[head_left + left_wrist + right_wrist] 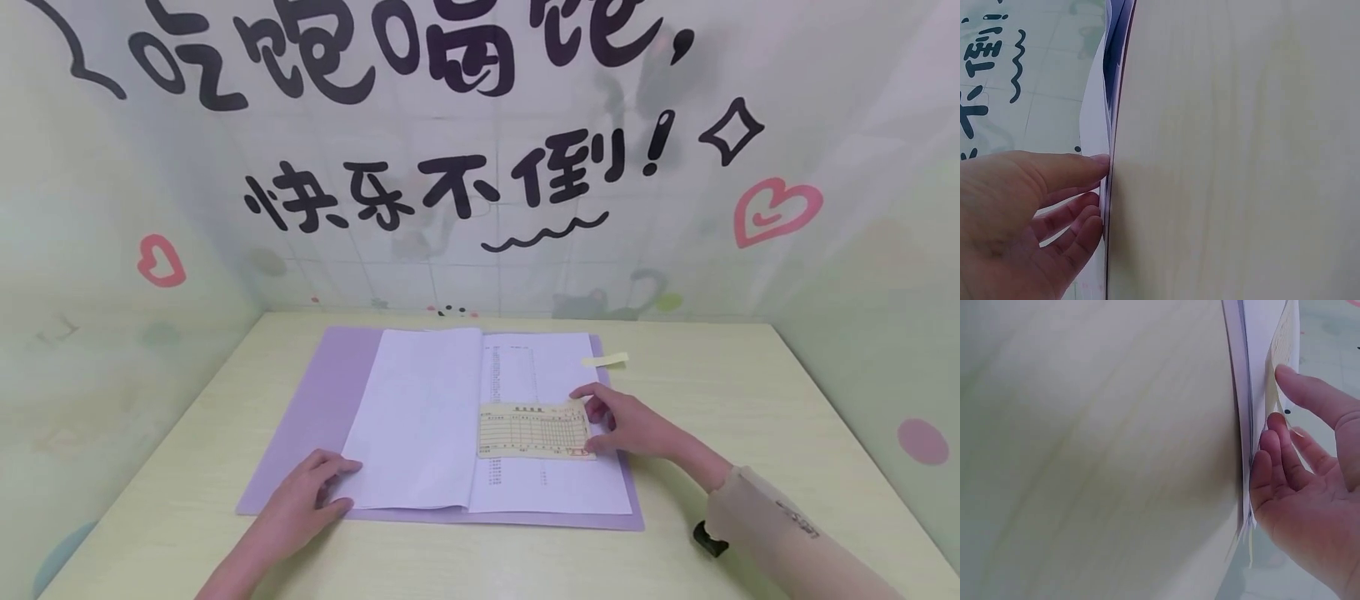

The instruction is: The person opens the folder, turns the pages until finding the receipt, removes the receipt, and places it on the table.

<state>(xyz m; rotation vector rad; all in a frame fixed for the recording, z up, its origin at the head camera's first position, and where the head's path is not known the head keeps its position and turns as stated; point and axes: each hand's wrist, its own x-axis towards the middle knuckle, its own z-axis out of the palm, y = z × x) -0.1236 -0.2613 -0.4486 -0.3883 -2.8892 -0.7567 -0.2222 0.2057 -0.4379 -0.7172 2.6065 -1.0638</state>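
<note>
An open lilac folder [300, 442] lies on the table with white sheets inside. Its left page [420, 417] is blank; the right page [555, 492] carries a printed list. Across the right page lies a cream receipt slip [532, 431] with a printed grid and red marks. My right hand [626, 422] holds this slip by its right end, the thumb [1300, 387] on its face and the other fingers beside it. My left hand [303, 496] rests loosely at the lower left page edge, its thumb [1079, 167] and fingertips touching the paper and folder.
A pale yellow tab [606, 360] sticks out past the right page's upper edge. The light wooden table [750, 392] extends around the folder. Behind it hangs a printed curtain [420, 275], with side walls of similar material. A black object [709, 540] sits by the right sleeve [787, 533].
</note>
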